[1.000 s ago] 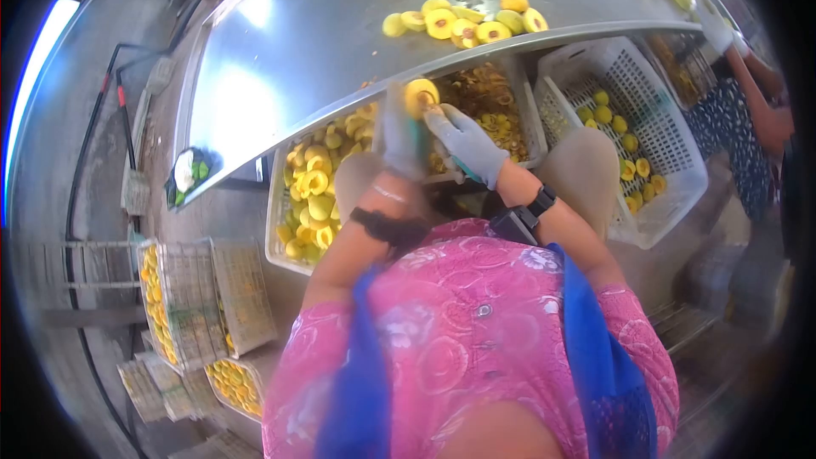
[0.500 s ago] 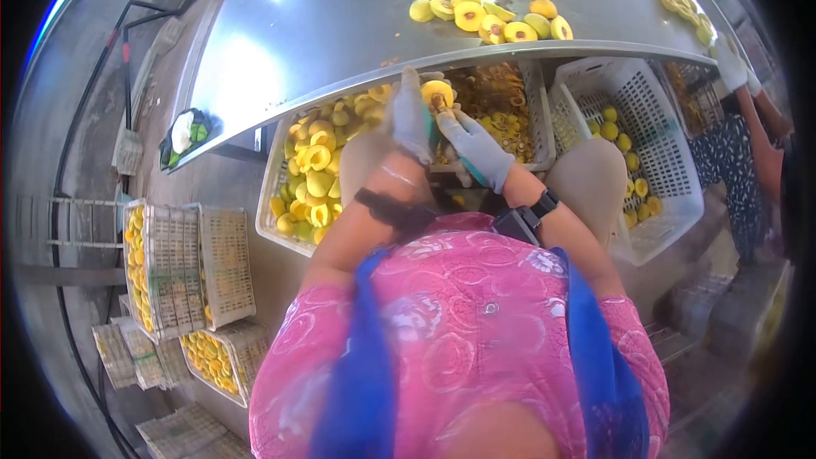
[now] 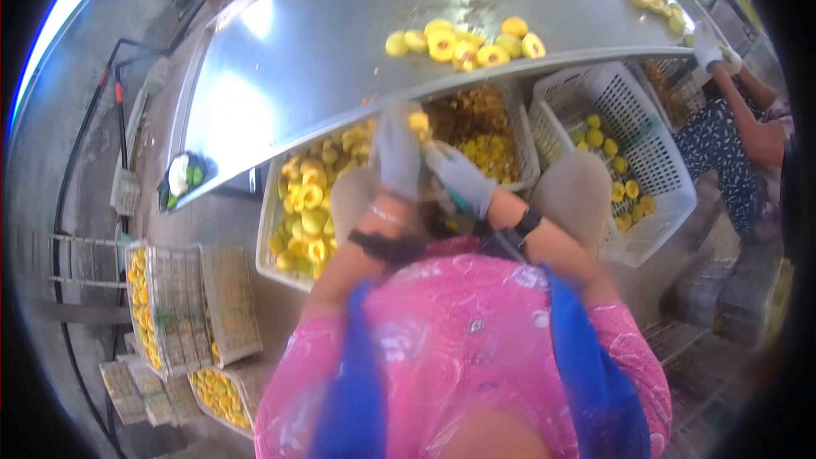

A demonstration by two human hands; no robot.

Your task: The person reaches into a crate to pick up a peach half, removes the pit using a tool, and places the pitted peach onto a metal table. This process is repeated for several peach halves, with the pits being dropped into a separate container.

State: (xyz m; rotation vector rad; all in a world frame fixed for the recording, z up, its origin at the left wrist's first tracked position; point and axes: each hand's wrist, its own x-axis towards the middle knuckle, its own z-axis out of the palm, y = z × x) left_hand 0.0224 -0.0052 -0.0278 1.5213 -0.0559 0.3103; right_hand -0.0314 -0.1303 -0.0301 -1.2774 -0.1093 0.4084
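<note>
Below the near edge of the metal table [image 3: 314,85], my left hand [image 3: 396,153], in a pale glove, is blurred by motion beside a yellow fruit half [image 3: 419,125]. My right hand [image 3: 460,175], gloved too, has its fingers bent around a tool with a green handle [image 3: 456,196], whose tip is hidden. Its fingertips are close to the fruit half. Under my hands, a white crate [image 3: 267,238] of yellow fruit halves is on the left, and a crate [image 3: 527,140] with brown and yellow scraps lies beyond my right hand.
Fruit halves [image 3: 465,44] lie on the table near its edge, others farther back. A white crate [image 3: 659,161] with several fruits stands at right. Stacked crates [image 3: 178,306] hold fruit at left. At far right are another person's gloved hands [image 3: 710,49]. A bag [image 3: 180,177] hangs at the table's left corner.
The view has shifted, showing more of the table's far side. Both hands appear farther left and lower in view. My left hand and the fruit half are more blurred.
</note>
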